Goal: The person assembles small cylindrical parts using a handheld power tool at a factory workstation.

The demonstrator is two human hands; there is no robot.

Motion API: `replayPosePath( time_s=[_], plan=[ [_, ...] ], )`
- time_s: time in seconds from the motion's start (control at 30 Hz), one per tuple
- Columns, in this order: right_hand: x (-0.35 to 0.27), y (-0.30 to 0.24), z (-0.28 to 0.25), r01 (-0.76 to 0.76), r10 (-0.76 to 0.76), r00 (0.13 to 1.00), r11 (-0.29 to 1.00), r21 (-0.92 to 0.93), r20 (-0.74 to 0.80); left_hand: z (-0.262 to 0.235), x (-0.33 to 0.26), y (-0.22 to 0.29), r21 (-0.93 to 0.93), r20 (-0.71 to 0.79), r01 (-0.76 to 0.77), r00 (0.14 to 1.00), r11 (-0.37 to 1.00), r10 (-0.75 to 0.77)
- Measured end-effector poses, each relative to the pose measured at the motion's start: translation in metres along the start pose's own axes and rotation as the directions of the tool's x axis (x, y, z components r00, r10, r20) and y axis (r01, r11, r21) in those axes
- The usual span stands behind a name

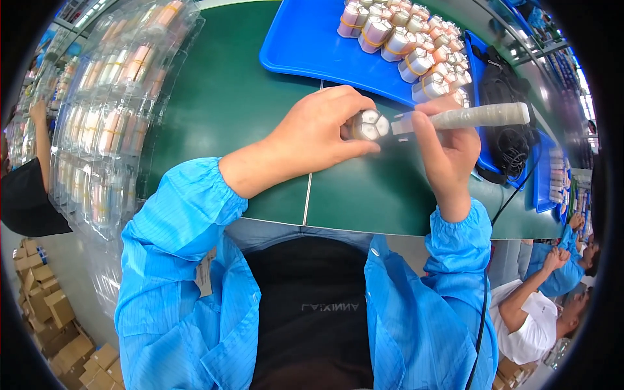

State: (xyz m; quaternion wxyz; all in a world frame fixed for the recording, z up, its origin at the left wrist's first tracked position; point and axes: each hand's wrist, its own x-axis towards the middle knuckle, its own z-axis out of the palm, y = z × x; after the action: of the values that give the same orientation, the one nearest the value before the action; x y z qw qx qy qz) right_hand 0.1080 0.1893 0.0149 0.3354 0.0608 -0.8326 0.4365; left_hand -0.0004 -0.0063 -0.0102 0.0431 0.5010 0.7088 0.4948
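Bundled cylinders (pixel 370 125), three pale round cells strapped together, are sitting in the left hand (pixel 312 140), just above the tabletop (pixel 247 97) and in front of the person's chest. The left grip is closing round the bundle from its left side, thumb below and fingers over the top, so the round end faces are pointing up toward the camera. The right hand (pixel 448 153) is coming in from the right, its grip wrapping the near end of a long pale tool (pixel 481 116) with a taped handle. The tool's long axis is running nearly level, left to right, and its narrow tip is touching or almost touching the right edge of the bundle; contact cannot be told for sure. So the bundle is lying directly left of the tool tip, and the left hand is the nearer one to it. Both forearms are wearing blue gathered sleeves (pixel 188 201).

The tabletop is a dark green mat, flat, with a pale seam (pixel 309 195) running away from the person under the hands. Farther back, a blue tray (pixel 305 45) is holding many more banded bundles (pixel 403 39). To the left, clear plastic trays (pixel 110 110) of similar parts are stacking along the edge. To the right, a black cable (pixel 513 149) is coiling beside another blue tray. Other workers are sitting at the far right and far left; cardboard boxes (pixel 52 312) are lying on the floor.
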Motion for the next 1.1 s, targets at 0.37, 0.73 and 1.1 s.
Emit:
replayPosePath(
  time_s=[0.37, 0.73, 1.1],
  plan=[
    [0.002, -0.004, 0.003, 0.000, 0.002, 1.000, 0.997, -0.074, 0.022, 0.004, 0.001, -0.001, 0.110, -0.014, -0.038, 0.999, 0.993, 0.040],
    [0.002, -0.001, 0.005, 0.044, -0.043, 0.999, 0.996, -0.072, 0.025, 0.004, 0.001, -0.002, 0.132, -0.025, -0.055, 0.998, 0.990, 0.058],
    [-0.001, -0.005, 0.013, -0.113, 0.114, 0.990, 0.993, -0.014, 0.079, 0.001, 0.001, 0.002, 0.105, 0.020, 0.041, 0.999, 0.994, -0.043]
  ],
)
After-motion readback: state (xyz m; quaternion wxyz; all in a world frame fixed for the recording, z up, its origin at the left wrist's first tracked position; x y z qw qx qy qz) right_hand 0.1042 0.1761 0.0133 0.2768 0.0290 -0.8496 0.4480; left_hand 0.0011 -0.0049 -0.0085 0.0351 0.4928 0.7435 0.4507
